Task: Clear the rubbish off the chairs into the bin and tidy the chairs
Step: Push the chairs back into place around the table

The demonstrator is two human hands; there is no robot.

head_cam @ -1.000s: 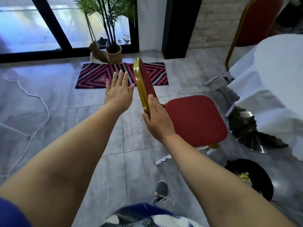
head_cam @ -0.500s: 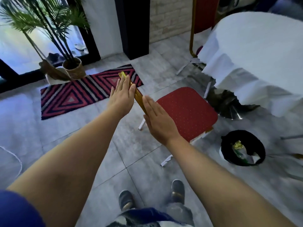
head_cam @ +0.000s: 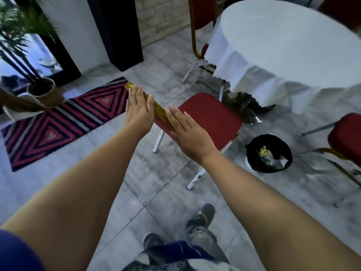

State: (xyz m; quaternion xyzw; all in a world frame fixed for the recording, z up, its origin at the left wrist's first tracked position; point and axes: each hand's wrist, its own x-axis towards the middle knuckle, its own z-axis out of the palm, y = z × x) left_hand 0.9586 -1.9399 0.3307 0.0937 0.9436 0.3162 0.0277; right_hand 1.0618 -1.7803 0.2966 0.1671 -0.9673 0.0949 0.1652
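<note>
A red padded chair (head_cam: 213,118) with a gold-framed back stands on the tiled floor in front of me, its seat bare. My left hand (head_cam: 138,110) lies flat against the outer side of the gold backrest edge (head_cam: 159,111), fingers straight. My right hand (head_cam: 187,132) rests flat against the backrest's inner side, over the seat's rear. A round bin (head_cam: 269,153) lined with a black bag stands right of the chair, holding yellow and clear rubbish.
A round table (head_cam: 283,45) under a white cloth stands at the right, close to the chair. A second red chair (head_cam: 201,26) sits behind it, a third (head_cam: 345,133) at the right edge. A striped rug (head_cam: 64,118) and a potted palm (head_cam: 42,90) lie left.
The view swung right and the chair turned with both hands on its back, its seat now toward the table. The bin came fully into view.
</note>
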